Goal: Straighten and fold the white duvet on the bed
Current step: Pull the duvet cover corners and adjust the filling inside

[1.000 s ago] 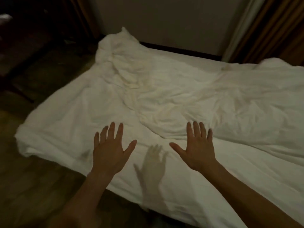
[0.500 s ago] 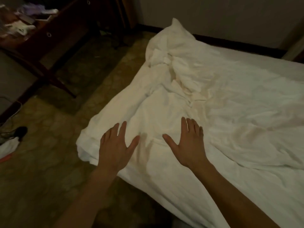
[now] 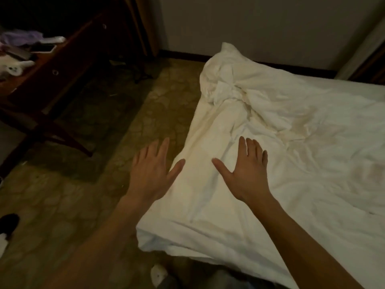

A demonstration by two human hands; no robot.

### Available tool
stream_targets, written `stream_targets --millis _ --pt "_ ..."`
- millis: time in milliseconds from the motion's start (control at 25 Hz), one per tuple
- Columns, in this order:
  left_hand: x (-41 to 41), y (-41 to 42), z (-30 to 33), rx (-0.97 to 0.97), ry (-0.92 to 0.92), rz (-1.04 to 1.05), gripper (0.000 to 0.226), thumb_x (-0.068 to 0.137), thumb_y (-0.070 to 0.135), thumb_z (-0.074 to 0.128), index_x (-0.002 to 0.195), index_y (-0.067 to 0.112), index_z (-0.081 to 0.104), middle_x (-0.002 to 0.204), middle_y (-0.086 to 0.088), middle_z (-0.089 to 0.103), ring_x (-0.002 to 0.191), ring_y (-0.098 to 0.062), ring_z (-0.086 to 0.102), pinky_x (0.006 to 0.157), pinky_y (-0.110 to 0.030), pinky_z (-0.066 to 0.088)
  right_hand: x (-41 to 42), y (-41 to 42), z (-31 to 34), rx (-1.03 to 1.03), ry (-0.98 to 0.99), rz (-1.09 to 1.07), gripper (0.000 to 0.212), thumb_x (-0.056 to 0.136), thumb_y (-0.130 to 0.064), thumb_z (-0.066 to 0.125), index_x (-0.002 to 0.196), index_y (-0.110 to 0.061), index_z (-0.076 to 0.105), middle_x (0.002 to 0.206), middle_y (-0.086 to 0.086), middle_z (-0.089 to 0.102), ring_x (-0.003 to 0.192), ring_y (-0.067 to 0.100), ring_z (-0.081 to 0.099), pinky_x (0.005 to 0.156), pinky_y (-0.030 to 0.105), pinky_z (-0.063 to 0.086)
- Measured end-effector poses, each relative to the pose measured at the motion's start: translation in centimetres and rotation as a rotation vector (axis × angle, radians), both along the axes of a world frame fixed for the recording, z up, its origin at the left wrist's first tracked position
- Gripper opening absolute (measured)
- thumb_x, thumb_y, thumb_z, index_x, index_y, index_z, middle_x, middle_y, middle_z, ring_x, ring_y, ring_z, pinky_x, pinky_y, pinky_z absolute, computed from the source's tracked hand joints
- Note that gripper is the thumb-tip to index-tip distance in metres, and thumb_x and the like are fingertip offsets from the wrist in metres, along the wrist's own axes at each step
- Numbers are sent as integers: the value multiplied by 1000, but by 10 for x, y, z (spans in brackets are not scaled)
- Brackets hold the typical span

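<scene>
The white duvet (image 3: pixel 291 163) covers the bed across the right half of the frame, reaching from the lower centre up to the wall at the upper right. It is creased all over, and near the upper centre it is bunched into a crumpled peak. Its near corner sits at the lower centre, hanging over the bed's edge toward the floor.

The right hand (image 3: pixel 245 174) lies over the duvet at the centre of the frame, palm down, fingers straight and together, thumb spread wide to the left; it holds nothing, and whether it presses the cloth or hovers just above cannot be told. The left hand (image 3: pixel 151 172) is just left of it, also flat with fingers straight and thumb out, holding nothing. Its fingers are over the floor, while the thumb reaches the duvet's left edge.

The patterned floor (image 3: pixel 73 195) fills the lower left. A dark wooden desk (image 3: pixel 48 80) stands at the upper left, with some cluttered items on top, too dim to identify.
</scene>
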State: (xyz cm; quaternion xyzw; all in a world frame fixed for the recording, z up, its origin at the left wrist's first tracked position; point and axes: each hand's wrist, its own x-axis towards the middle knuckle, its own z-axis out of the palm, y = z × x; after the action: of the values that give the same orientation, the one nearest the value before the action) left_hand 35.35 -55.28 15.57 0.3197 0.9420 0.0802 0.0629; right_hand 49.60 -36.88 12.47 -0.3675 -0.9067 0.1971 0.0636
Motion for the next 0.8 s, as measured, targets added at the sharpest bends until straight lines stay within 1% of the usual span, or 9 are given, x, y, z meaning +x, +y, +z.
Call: stream_targets --millis 120,280,440,560,680,800 --pt "-56 -18 13 -24 25 -141 82 90 76 19 156 28 12 163 -4 19 149 -28 18 120 -48 12 -34 -39 5 41 -21 -85 110 82 -87 21 158 -8 16 163 18 21 153 34 11 123 58 8" --pt "-118 -28 16 -39 13 -264 82 89 77 18 156 30 10 164 -5 16 150 -28 15 120 -48 9 -81 -73 5 75 -84 -157 112 80 -89 17 159 -9 13 164 17 19 153 33 9 123 59 7" --pt "-190 -34 4 -53 61 -391 85 86 79 13 156 30 8 163 -5 17 150 -27 16 120 -48 10 -137 -94 -7 106 -100 -236 112 81 -89 12 159 -9 13 165 17 19 154 33 9 122 61 7" --pt "-250 -27 -3 -95 63 -502 86 87 79 13 156 29 8 163 -6 17 150 -26 15 122 -48 11 -179 -107 -20 88 -112 -332 110 83 -88 15 159 -9 15 165 16 19 154 33 10 123 60 8" --pt "-307 -9 -7 -129 54 -625 83 90 77 16 157 29 8 163 -6 17 150 -26 15 120 -47 9 -222 -115 -31 40 -126 -465 112 81 -89 15 159 -8 16 165 16 20 153 33 12 123 60 8" --pt "-352 19 -4 -102 42 -735 83 91 78 14 157 27 10 162 -7 20 149 -26 18 120 -47 11 -255 -121 -34 -12 -135 -612 114 78 -90 13 159 -10 16 165 15 19 153 33 12 122 62 10"
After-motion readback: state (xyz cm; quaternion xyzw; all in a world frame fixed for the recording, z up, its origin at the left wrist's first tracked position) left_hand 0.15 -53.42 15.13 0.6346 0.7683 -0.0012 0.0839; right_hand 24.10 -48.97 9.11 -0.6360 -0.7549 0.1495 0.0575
